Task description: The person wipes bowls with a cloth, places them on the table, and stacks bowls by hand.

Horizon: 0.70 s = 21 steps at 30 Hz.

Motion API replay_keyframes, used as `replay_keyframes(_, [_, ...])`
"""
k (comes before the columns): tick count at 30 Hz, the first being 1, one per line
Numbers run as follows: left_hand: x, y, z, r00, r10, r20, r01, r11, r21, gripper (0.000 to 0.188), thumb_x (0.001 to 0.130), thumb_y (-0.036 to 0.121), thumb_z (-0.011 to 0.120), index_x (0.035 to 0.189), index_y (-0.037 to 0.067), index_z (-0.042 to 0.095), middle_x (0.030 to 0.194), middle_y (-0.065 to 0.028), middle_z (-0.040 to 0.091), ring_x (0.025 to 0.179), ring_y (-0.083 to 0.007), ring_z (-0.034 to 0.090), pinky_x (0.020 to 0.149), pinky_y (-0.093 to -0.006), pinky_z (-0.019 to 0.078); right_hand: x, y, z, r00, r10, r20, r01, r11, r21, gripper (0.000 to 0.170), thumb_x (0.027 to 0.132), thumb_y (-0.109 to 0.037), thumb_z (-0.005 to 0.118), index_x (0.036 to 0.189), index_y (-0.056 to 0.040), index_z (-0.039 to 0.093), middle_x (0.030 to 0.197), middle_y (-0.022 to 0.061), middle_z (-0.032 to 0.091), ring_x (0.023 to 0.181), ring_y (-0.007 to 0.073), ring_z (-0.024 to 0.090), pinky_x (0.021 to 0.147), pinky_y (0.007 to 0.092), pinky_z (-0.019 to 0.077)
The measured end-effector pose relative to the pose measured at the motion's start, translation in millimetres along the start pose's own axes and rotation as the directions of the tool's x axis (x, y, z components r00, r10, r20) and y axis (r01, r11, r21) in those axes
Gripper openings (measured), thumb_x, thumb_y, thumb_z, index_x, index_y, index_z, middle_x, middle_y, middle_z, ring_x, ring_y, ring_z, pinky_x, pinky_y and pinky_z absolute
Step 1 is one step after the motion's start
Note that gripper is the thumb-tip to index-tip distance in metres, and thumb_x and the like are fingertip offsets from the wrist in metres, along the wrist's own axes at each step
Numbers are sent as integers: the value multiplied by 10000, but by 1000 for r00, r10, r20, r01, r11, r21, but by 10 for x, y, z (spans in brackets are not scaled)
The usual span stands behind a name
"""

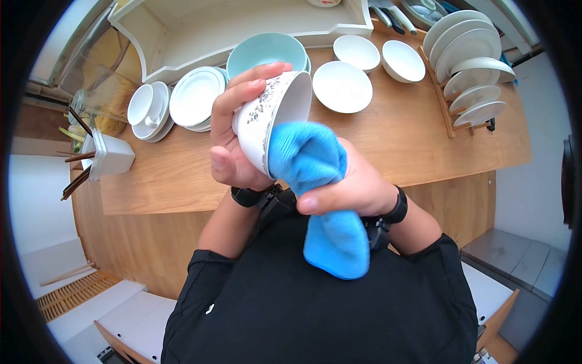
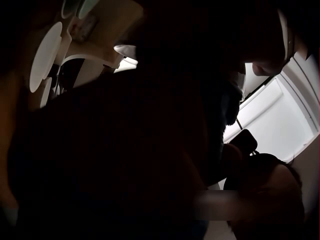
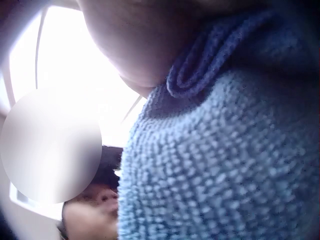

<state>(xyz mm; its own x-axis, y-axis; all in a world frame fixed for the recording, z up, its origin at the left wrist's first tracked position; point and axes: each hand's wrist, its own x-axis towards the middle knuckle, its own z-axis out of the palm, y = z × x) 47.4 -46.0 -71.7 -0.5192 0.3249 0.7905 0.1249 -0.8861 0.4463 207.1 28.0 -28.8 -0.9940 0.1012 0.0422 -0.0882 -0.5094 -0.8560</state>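
Note:
A white bowl with a grey floral pattern (image 1: 257, 118) is tilted on its side above the table's front edge, its opening toward the right. The left hand (image 1: 233, 136) grips it from the outside, fingers round the far wall and thumb near the base. Bunched in the right hand (image 1: 364, 185) is a blue cloth (image 1: 309, 151), its upper part pressed in at the bowl's rim and its lower end hanging before the black shirt. The right fingers are mostly hidden by the cloth. In the right wrist view the cloth (image 3: 225, 150) fills much of the picture; the left wrist view is mostly dark.
On the wooden table (image 1: 163, 182) stand stacked white plates (image 1: 197, 97), a cup on saucers (image 1: 143, 104), a pale green bowl (image 1: 267, 51) and several white bowls (image 1: 342, 88). A plate rack (image 1: 445, 112) is at the right, a chopstick holder (image 1: 115, 156) at the left, a cream shelf (image 1: 200, 36) behind.

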Motion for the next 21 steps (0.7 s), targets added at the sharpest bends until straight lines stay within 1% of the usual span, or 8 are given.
replay_keyframes(2, [-10,75,3,999,-54,-7,54,998,38,879,1015,706,325,1401,-51,551,1427,-330,573,1315,-426,583,1106,-518,484,-43,-72,-62,984,157,81,-176,900,400,525,825,-152,864,1236,12,582,894,79,681,680,145,639,613,291,525])
replay_keyframes(4, [69,241,98,724,-645,-246,514,741,-432,855,1030,682,288,1425,-29,550,1455,-267,579,1319,-378,590,1124,-496,472,-90,-193,-185,996,87,-20,-77,950,302,469,825,-117,850,1202,30,613,918,88,694,750,156,677,692,301,562])
replay_keyframes(6, [79,284,-9,553,-817,-161,534,496,-684,854,1027,683,297,1490,4,526,1439,-181,625,1316,-319,601,1157,-463,443,-118,-391,-173,942,-261,-211,174,918,-357,435,814,-57,823,1201,52,659,1055,129,750,918,205,735,816,341,596])
replay_keyframes(8, [120,353,-22,536,-842,-52,576,410,-707,789,1053,648,333,1481,18,538,1407,-160,649,1280,-302,627,1142,-445,470,95,-616,-213,722,-630,286,483,164,-860,586,694,3,826,1269,-22,719,1333,157,729,1200,304,712,958,392,581])
replay_keyframes(10, [65,353,-65,539,-842,-3,625,403,-668,745,1068,627,350,1463,28,551,1394,-145,656,1260,-284,641,1125,-427,489,174,-802,-185,676,-448,586,558,-209,-803,441,763,-126,846,1188,-31,773,1245,159,751,1036,282,747,905,359,597])
replay_keyframes(13, [-46,408,10,485,-873,54,710,357,-607,608,1116,547,377,1386,48,595,1330,-117,681,1202,-221,669,1050,-364,548,242,-856,-77,704,-124,699,542,-542,-642,377,797,-183,702,1159,-127,793,1267,-38,753,794,165,649,674,307,517])
replay_keyframes(18, [-88,434,7,438,-899,22,725,339,-599,647,1122,531,315,1420,17,571,1330,-182,685,1218,-278,674,1072,-415,552,332,-820,-196,703,10,711,509,-705,-494,321,820,-181,726,1134,-175,796,1151,-90,724,759,133,599,667,285,498])
replay_keyframes(21, [-1,463,61,546,-816,-192,778,578,-245,576,1097,503,426,1299,-3,610,1194,-123,690,1110,-178,664,975,-354,548,237,-719,-154,882,-68,467,404,-403,-821,383,810,-110,753,1190,-138,789,1067,30,771,811,231,721,728,329,580])
